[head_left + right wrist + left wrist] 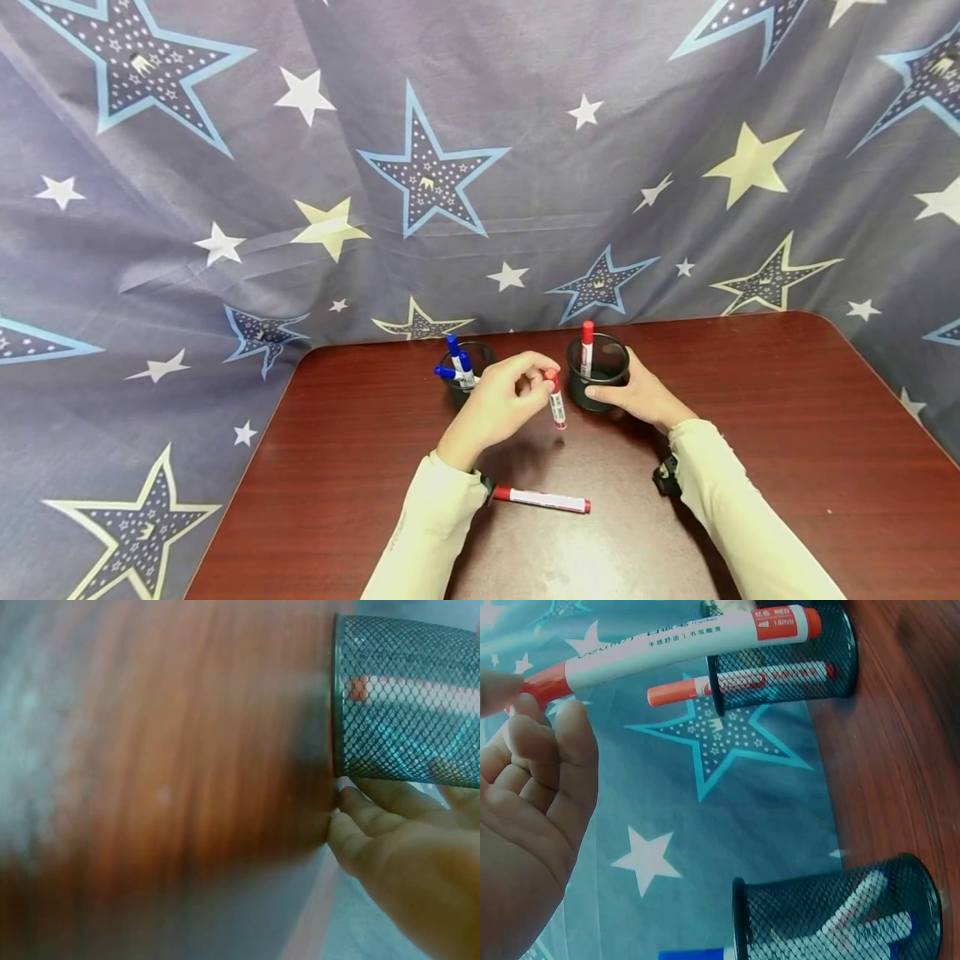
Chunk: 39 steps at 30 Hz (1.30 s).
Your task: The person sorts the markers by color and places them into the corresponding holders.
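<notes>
My left hand [504,396] pinches a red marker [557,407] by its red cap, and the marker hangs nearly upright above the table. Just right of it, my right hand [647,393] grips a black mesh pen cup [412,742] around its side. One red marker [587,350] stands in that cup with its cap above the rim. Behind my left hand is a second mesh pen cup [840,907], partly hidden in the head view, holding several blue-capped markers [454,363]. Another red marker [547,500] lies on the table near my left wrist.
The reddish-brown wooden table [787,433] has rounded back corners. A grey curtain [525,192] with a star pattern hangs right behind it and along both sides. Both cups stand near the back edge.
</notes>
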Tool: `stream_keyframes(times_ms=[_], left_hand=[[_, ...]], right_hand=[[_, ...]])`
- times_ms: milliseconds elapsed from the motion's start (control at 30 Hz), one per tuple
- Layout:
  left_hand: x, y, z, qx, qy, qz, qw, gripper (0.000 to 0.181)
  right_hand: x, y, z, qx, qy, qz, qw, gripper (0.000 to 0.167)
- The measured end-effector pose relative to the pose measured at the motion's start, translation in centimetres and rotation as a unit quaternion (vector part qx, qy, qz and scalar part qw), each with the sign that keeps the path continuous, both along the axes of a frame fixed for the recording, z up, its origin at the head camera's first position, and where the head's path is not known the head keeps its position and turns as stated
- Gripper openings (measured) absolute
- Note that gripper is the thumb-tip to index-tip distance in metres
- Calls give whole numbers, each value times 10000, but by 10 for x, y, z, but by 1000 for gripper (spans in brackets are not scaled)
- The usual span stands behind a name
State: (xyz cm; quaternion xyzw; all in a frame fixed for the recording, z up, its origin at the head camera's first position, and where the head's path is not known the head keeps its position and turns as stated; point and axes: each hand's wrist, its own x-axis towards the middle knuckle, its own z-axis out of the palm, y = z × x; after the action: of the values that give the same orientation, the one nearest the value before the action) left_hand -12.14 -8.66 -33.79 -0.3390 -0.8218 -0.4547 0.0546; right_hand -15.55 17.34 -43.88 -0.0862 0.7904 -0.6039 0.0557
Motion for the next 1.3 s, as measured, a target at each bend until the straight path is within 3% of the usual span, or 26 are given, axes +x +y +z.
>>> stream_keyframes(times_ms=[300, 533, 667, 800, 900, 1000, 1167, 1300], left_hand=[[-8, 19, 11, 199, -7, -6, 9998, 12], [-19, 37, 27, 430, 144, 232, 9987, 16], [-25, 46, 29, 698, 233, 384, 9965, 17], [-30, 55, 27, 1333, -145, 320, 9904, 21], [-33, 60, 24, 1874, -496, 219, 9808, 25], [-36, 63, 22, 2220, -599, 135, 9731, 27], [-37, 65, 24, 2463, -794, -18, 9659, 22], [-38, 66, 25, 2427, -905, -119, 9658, 23]], right_hand=[[0, -1, 0, -1, 198, -21, 9998, 85], [-3, -1, -2, 85, 306, 16, 9995, 84], [-3, -1, -2, 89, 287, 59, 9995, 83], [-2, 0, -1, 75, 186, 40, 9998, 85], [-1, -1, 0, 107, 148, 3, 9998, 87], [-1, -1, 1, 108, 74, -17, 9999, 88], [0, -2, 1, 76, -1, -15, 10000, 87], [0, -1, 1, -6, -57, 6, 10000, 87]])
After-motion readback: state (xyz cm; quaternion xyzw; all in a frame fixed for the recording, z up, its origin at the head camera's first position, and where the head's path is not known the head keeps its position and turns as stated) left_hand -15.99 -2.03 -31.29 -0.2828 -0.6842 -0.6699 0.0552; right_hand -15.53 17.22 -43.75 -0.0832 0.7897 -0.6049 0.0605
